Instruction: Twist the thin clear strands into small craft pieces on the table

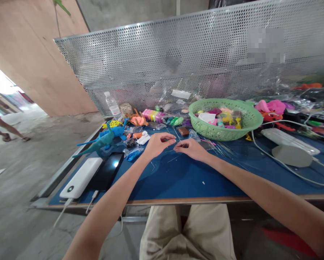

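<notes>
My left hand [158, 144] is over the middle of the blue tabletop [173, 184], thumb and fingertips drawn together. Opposite it, my right hand [192, 148] has its fingers curled and pressed together, its tips almost meeting those of the left. Whatever either pinch holds is too small or too hidden to make out. Just beyond the hands lies a brown block [183, 131]. Left of my left hand are a white piece of clay-like material [144, 138] and a blue piece in clear wrap [134, 154]. Thin clear sticks [223, 148] lie right of my right hand.
A green basket [224, 135] holds colourful pieces. Toy dinosaurs [105, 139], a white power bank [82, 177] and a phone [107, 171] occupy the left side. A bottle [112, 104] stands behind. A grey disc [291, 156] with a white cable lies right. Perforated metal [140, 54] backs the table.
</notes>
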`<state>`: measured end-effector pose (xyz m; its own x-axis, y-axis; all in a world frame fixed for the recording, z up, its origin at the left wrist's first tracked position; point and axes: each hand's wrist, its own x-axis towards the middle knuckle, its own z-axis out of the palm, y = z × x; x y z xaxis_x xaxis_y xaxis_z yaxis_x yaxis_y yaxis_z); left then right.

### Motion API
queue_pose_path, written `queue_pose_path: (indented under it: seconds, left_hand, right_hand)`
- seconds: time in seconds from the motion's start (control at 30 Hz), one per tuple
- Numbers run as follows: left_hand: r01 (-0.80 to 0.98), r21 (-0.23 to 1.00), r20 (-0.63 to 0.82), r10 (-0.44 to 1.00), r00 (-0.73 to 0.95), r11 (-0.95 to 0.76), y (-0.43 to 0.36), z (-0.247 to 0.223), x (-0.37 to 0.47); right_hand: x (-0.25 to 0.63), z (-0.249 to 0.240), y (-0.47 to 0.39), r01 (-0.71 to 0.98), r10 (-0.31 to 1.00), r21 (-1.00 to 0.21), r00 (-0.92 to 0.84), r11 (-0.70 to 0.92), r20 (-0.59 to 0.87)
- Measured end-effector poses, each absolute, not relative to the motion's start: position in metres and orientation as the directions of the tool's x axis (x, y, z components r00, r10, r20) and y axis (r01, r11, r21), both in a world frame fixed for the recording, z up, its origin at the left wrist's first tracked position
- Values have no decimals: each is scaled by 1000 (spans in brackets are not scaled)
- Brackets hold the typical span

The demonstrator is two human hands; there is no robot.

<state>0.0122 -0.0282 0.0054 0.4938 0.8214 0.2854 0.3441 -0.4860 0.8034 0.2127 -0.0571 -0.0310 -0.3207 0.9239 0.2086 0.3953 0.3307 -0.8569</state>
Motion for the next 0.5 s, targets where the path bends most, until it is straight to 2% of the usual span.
queue_pose_path:
  seconds: [0.1, 0.33, 0.5]
  left_hand:
    - [351, 803, 277, 823, 496, -482, -28, 7, 12]
    - [377, 851, 138, 849, 510, -365, -32, 11, 10]
    - [382, 834, 169, 843, 510, -398, -32, 10, 11]
  right_hand:
    - [213, -31, -57, 403, 927, -856, -314, 324, 204]
    - [215, -32, -57, 396, 932, -861, -294, 320, 212]
    - [215, -30, -59, 397, 929, -858, -303, 326, 212]
